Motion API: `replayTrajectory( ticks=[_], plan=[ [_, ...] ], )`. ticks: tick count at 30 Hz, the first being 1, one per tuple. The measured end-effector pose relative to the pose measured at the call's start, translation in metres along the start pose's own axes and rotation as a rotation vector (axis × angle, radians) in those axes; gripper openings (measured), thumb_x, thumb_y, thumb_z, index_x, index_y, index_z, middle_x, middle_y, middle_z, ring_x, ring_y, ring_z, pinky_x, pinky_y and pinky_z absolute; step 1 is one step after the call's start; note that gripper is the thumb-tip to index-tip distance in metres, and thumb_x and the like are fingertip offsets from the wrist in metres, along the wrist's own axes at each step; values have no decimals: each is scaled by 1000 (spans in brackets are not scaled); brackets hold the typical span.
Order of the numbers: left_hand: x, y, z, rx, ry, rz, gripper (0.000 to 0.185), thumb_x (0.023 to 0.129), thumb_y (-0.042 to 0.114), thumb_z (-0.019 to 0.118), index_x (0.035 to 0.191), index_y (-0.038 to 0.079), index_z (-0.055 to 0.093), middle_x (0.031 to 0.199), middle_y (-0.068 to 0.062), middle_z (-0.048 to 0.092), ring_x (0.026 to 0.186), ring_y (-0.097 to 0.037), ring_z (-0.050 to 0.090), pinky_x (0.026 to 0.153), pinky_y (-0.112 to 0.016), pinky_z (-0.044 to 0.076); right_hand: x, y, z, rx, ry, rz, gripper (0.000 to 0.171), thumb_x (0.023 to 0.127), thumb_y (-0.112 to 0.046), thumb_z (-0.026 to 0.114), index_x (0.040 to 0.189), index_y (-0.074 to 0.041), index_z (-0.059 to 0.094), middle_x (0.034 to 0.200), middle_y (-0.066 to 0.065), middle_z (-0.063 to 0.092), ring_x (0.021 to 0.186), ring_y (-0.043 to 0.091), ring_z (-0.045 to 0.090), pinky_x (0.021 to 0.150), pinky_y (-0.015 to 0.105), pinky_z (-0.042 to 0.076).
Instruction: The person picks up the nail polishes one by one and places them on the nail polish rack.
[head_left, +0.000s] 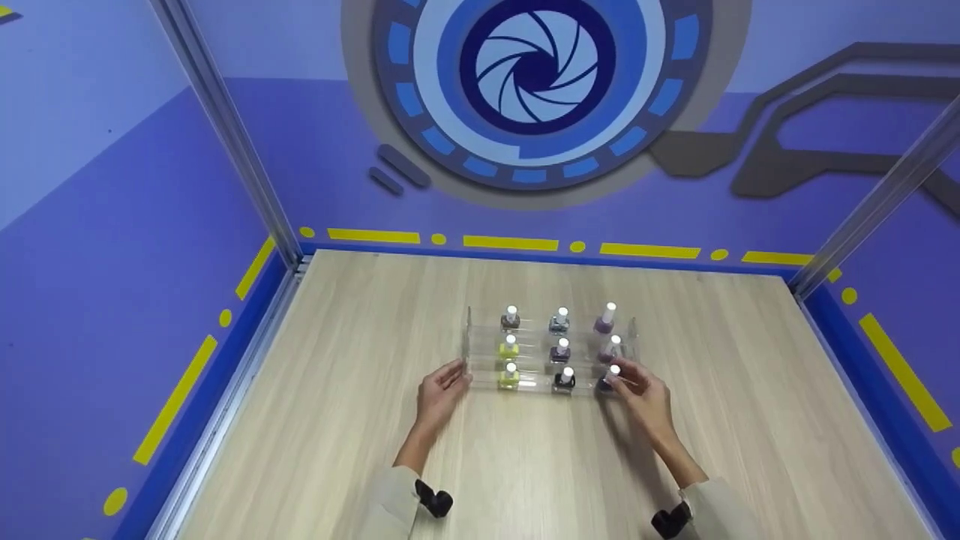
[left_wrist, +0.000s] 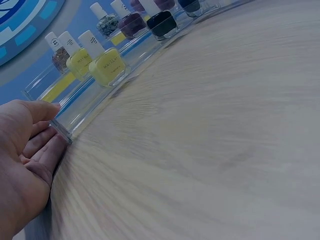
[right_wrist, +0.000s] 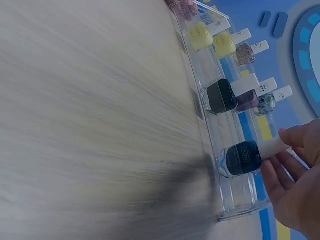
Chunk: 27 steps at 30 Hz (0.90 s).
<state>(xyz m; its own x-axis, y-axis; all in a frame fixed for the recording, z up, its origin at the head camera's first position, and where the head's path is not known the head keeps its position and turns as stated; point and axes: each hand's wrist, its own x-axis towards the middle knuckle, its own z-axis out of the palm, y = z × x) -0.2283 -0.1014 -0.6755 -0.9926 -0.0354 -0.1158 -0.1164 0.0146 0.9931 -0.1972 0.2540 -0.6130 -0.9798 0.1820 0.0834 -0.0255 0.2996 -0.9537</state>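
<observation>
A clear acrylic stepped rack stands on the wooden table and holds several nail polish bottles with white caps in three rows. My left hand lies with straight fingers against the rack's left end, near the front yellow bottle. My right hand is at the rack's right front corner. Its thumb and fingers pinch the white cap of the dark blue bottle, which stands in the front row. A black bottle stands beside it.
Blue walls with yellow markings close the table on three sides, and metal posts rise at the back corners. Bare wood runs in front of the rack and to both sides. Both sleeves show at the lower edge.
</observation>
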Motion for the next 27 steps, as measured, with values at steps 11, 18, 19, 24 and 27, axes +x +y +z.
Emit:
replayTrajectory(
  ticks=[11,18,19,24,27],
  plan=[
    [3,5,4,2,27,-15,47,97,17,70,140,0,60,142,-20,62,132,-33,62,102,-28,59,1,0,-29,-151,46,-144,40,94,-3,71,132,5,63,133,27,65,122,29,65,105,36,57],
    [9,7,7,8,-24,-37,46,100,16,66,143,2,57,146,-19,59,138,-34,56,107,-30,56,4,20,-62,-449,94,-372,59,90,-7,73,143,5,52,152,39,41,140,61,34,113,79,25],
    [9,7,7,20,-28,-32,46,100,16,66,142,1,57,146,-20,59,138,-34,56,107,-30,56,4,22,-65,-482,85,-372,62,90,-9,73,147,3,49,155,39,36,142,63,29,114,81,22],
    [7,9,-5,132,-47,75,43,98,12,67,138,-3,60,139,-24,63,132,-38,60,107,-37,57,1,31,-74,-628,-4,-287,78,96,-32,68,160,-8,31,164,36,16,152,59,11,119,81,9],
    [5,16,-20,296,-62,201,45,96,13,70,137,-4,60,137,-26,63,130,-42,61,110,-46,54,-2,35,-80,-679,-32,-261,82,96,-39,67,162,-10,27,167,33,12,155,54,6,121,78,5]
  ],
)
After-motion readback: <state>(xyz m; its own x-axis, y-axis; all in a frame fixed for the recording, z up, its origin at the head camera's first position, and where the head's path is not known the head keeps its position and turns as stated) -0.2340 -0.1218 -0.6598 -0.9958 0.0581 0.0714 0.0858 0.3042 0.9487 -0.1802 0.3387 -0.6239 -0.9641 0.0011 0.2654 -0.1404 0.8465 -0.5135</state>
